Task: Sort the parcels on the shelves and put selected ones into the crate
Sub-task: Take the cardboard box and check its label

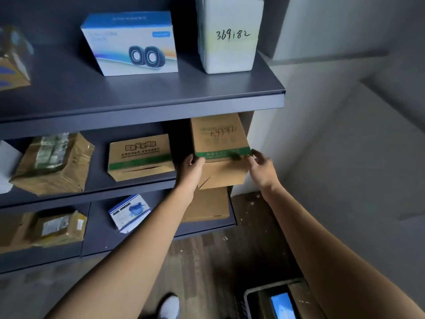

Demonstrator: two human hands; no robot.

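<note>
Fingers [199,160] of my left hand [192,166] curl round the left edge of the cardboard box [219,139]. The right hand [262,168] is blurred at its right edge, so I can't tell if it clamps. The box sits tilted at the right end of the middle shelf [99,180]. Step: taking 1 parcel off. Next needs a firm 2-sided grip, then a lower into the crate [248,293] on the wood floor [207,261].

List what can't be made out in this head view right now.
- Handwritten number on the cardboard box: motion-blurred.
- Crate contents: cut off by the bottom edge, partly behind the right forearm.
- Brown box underneath: mostly hidden by the held box and the left forearm.
- Right hand grip: blurred.
</note>
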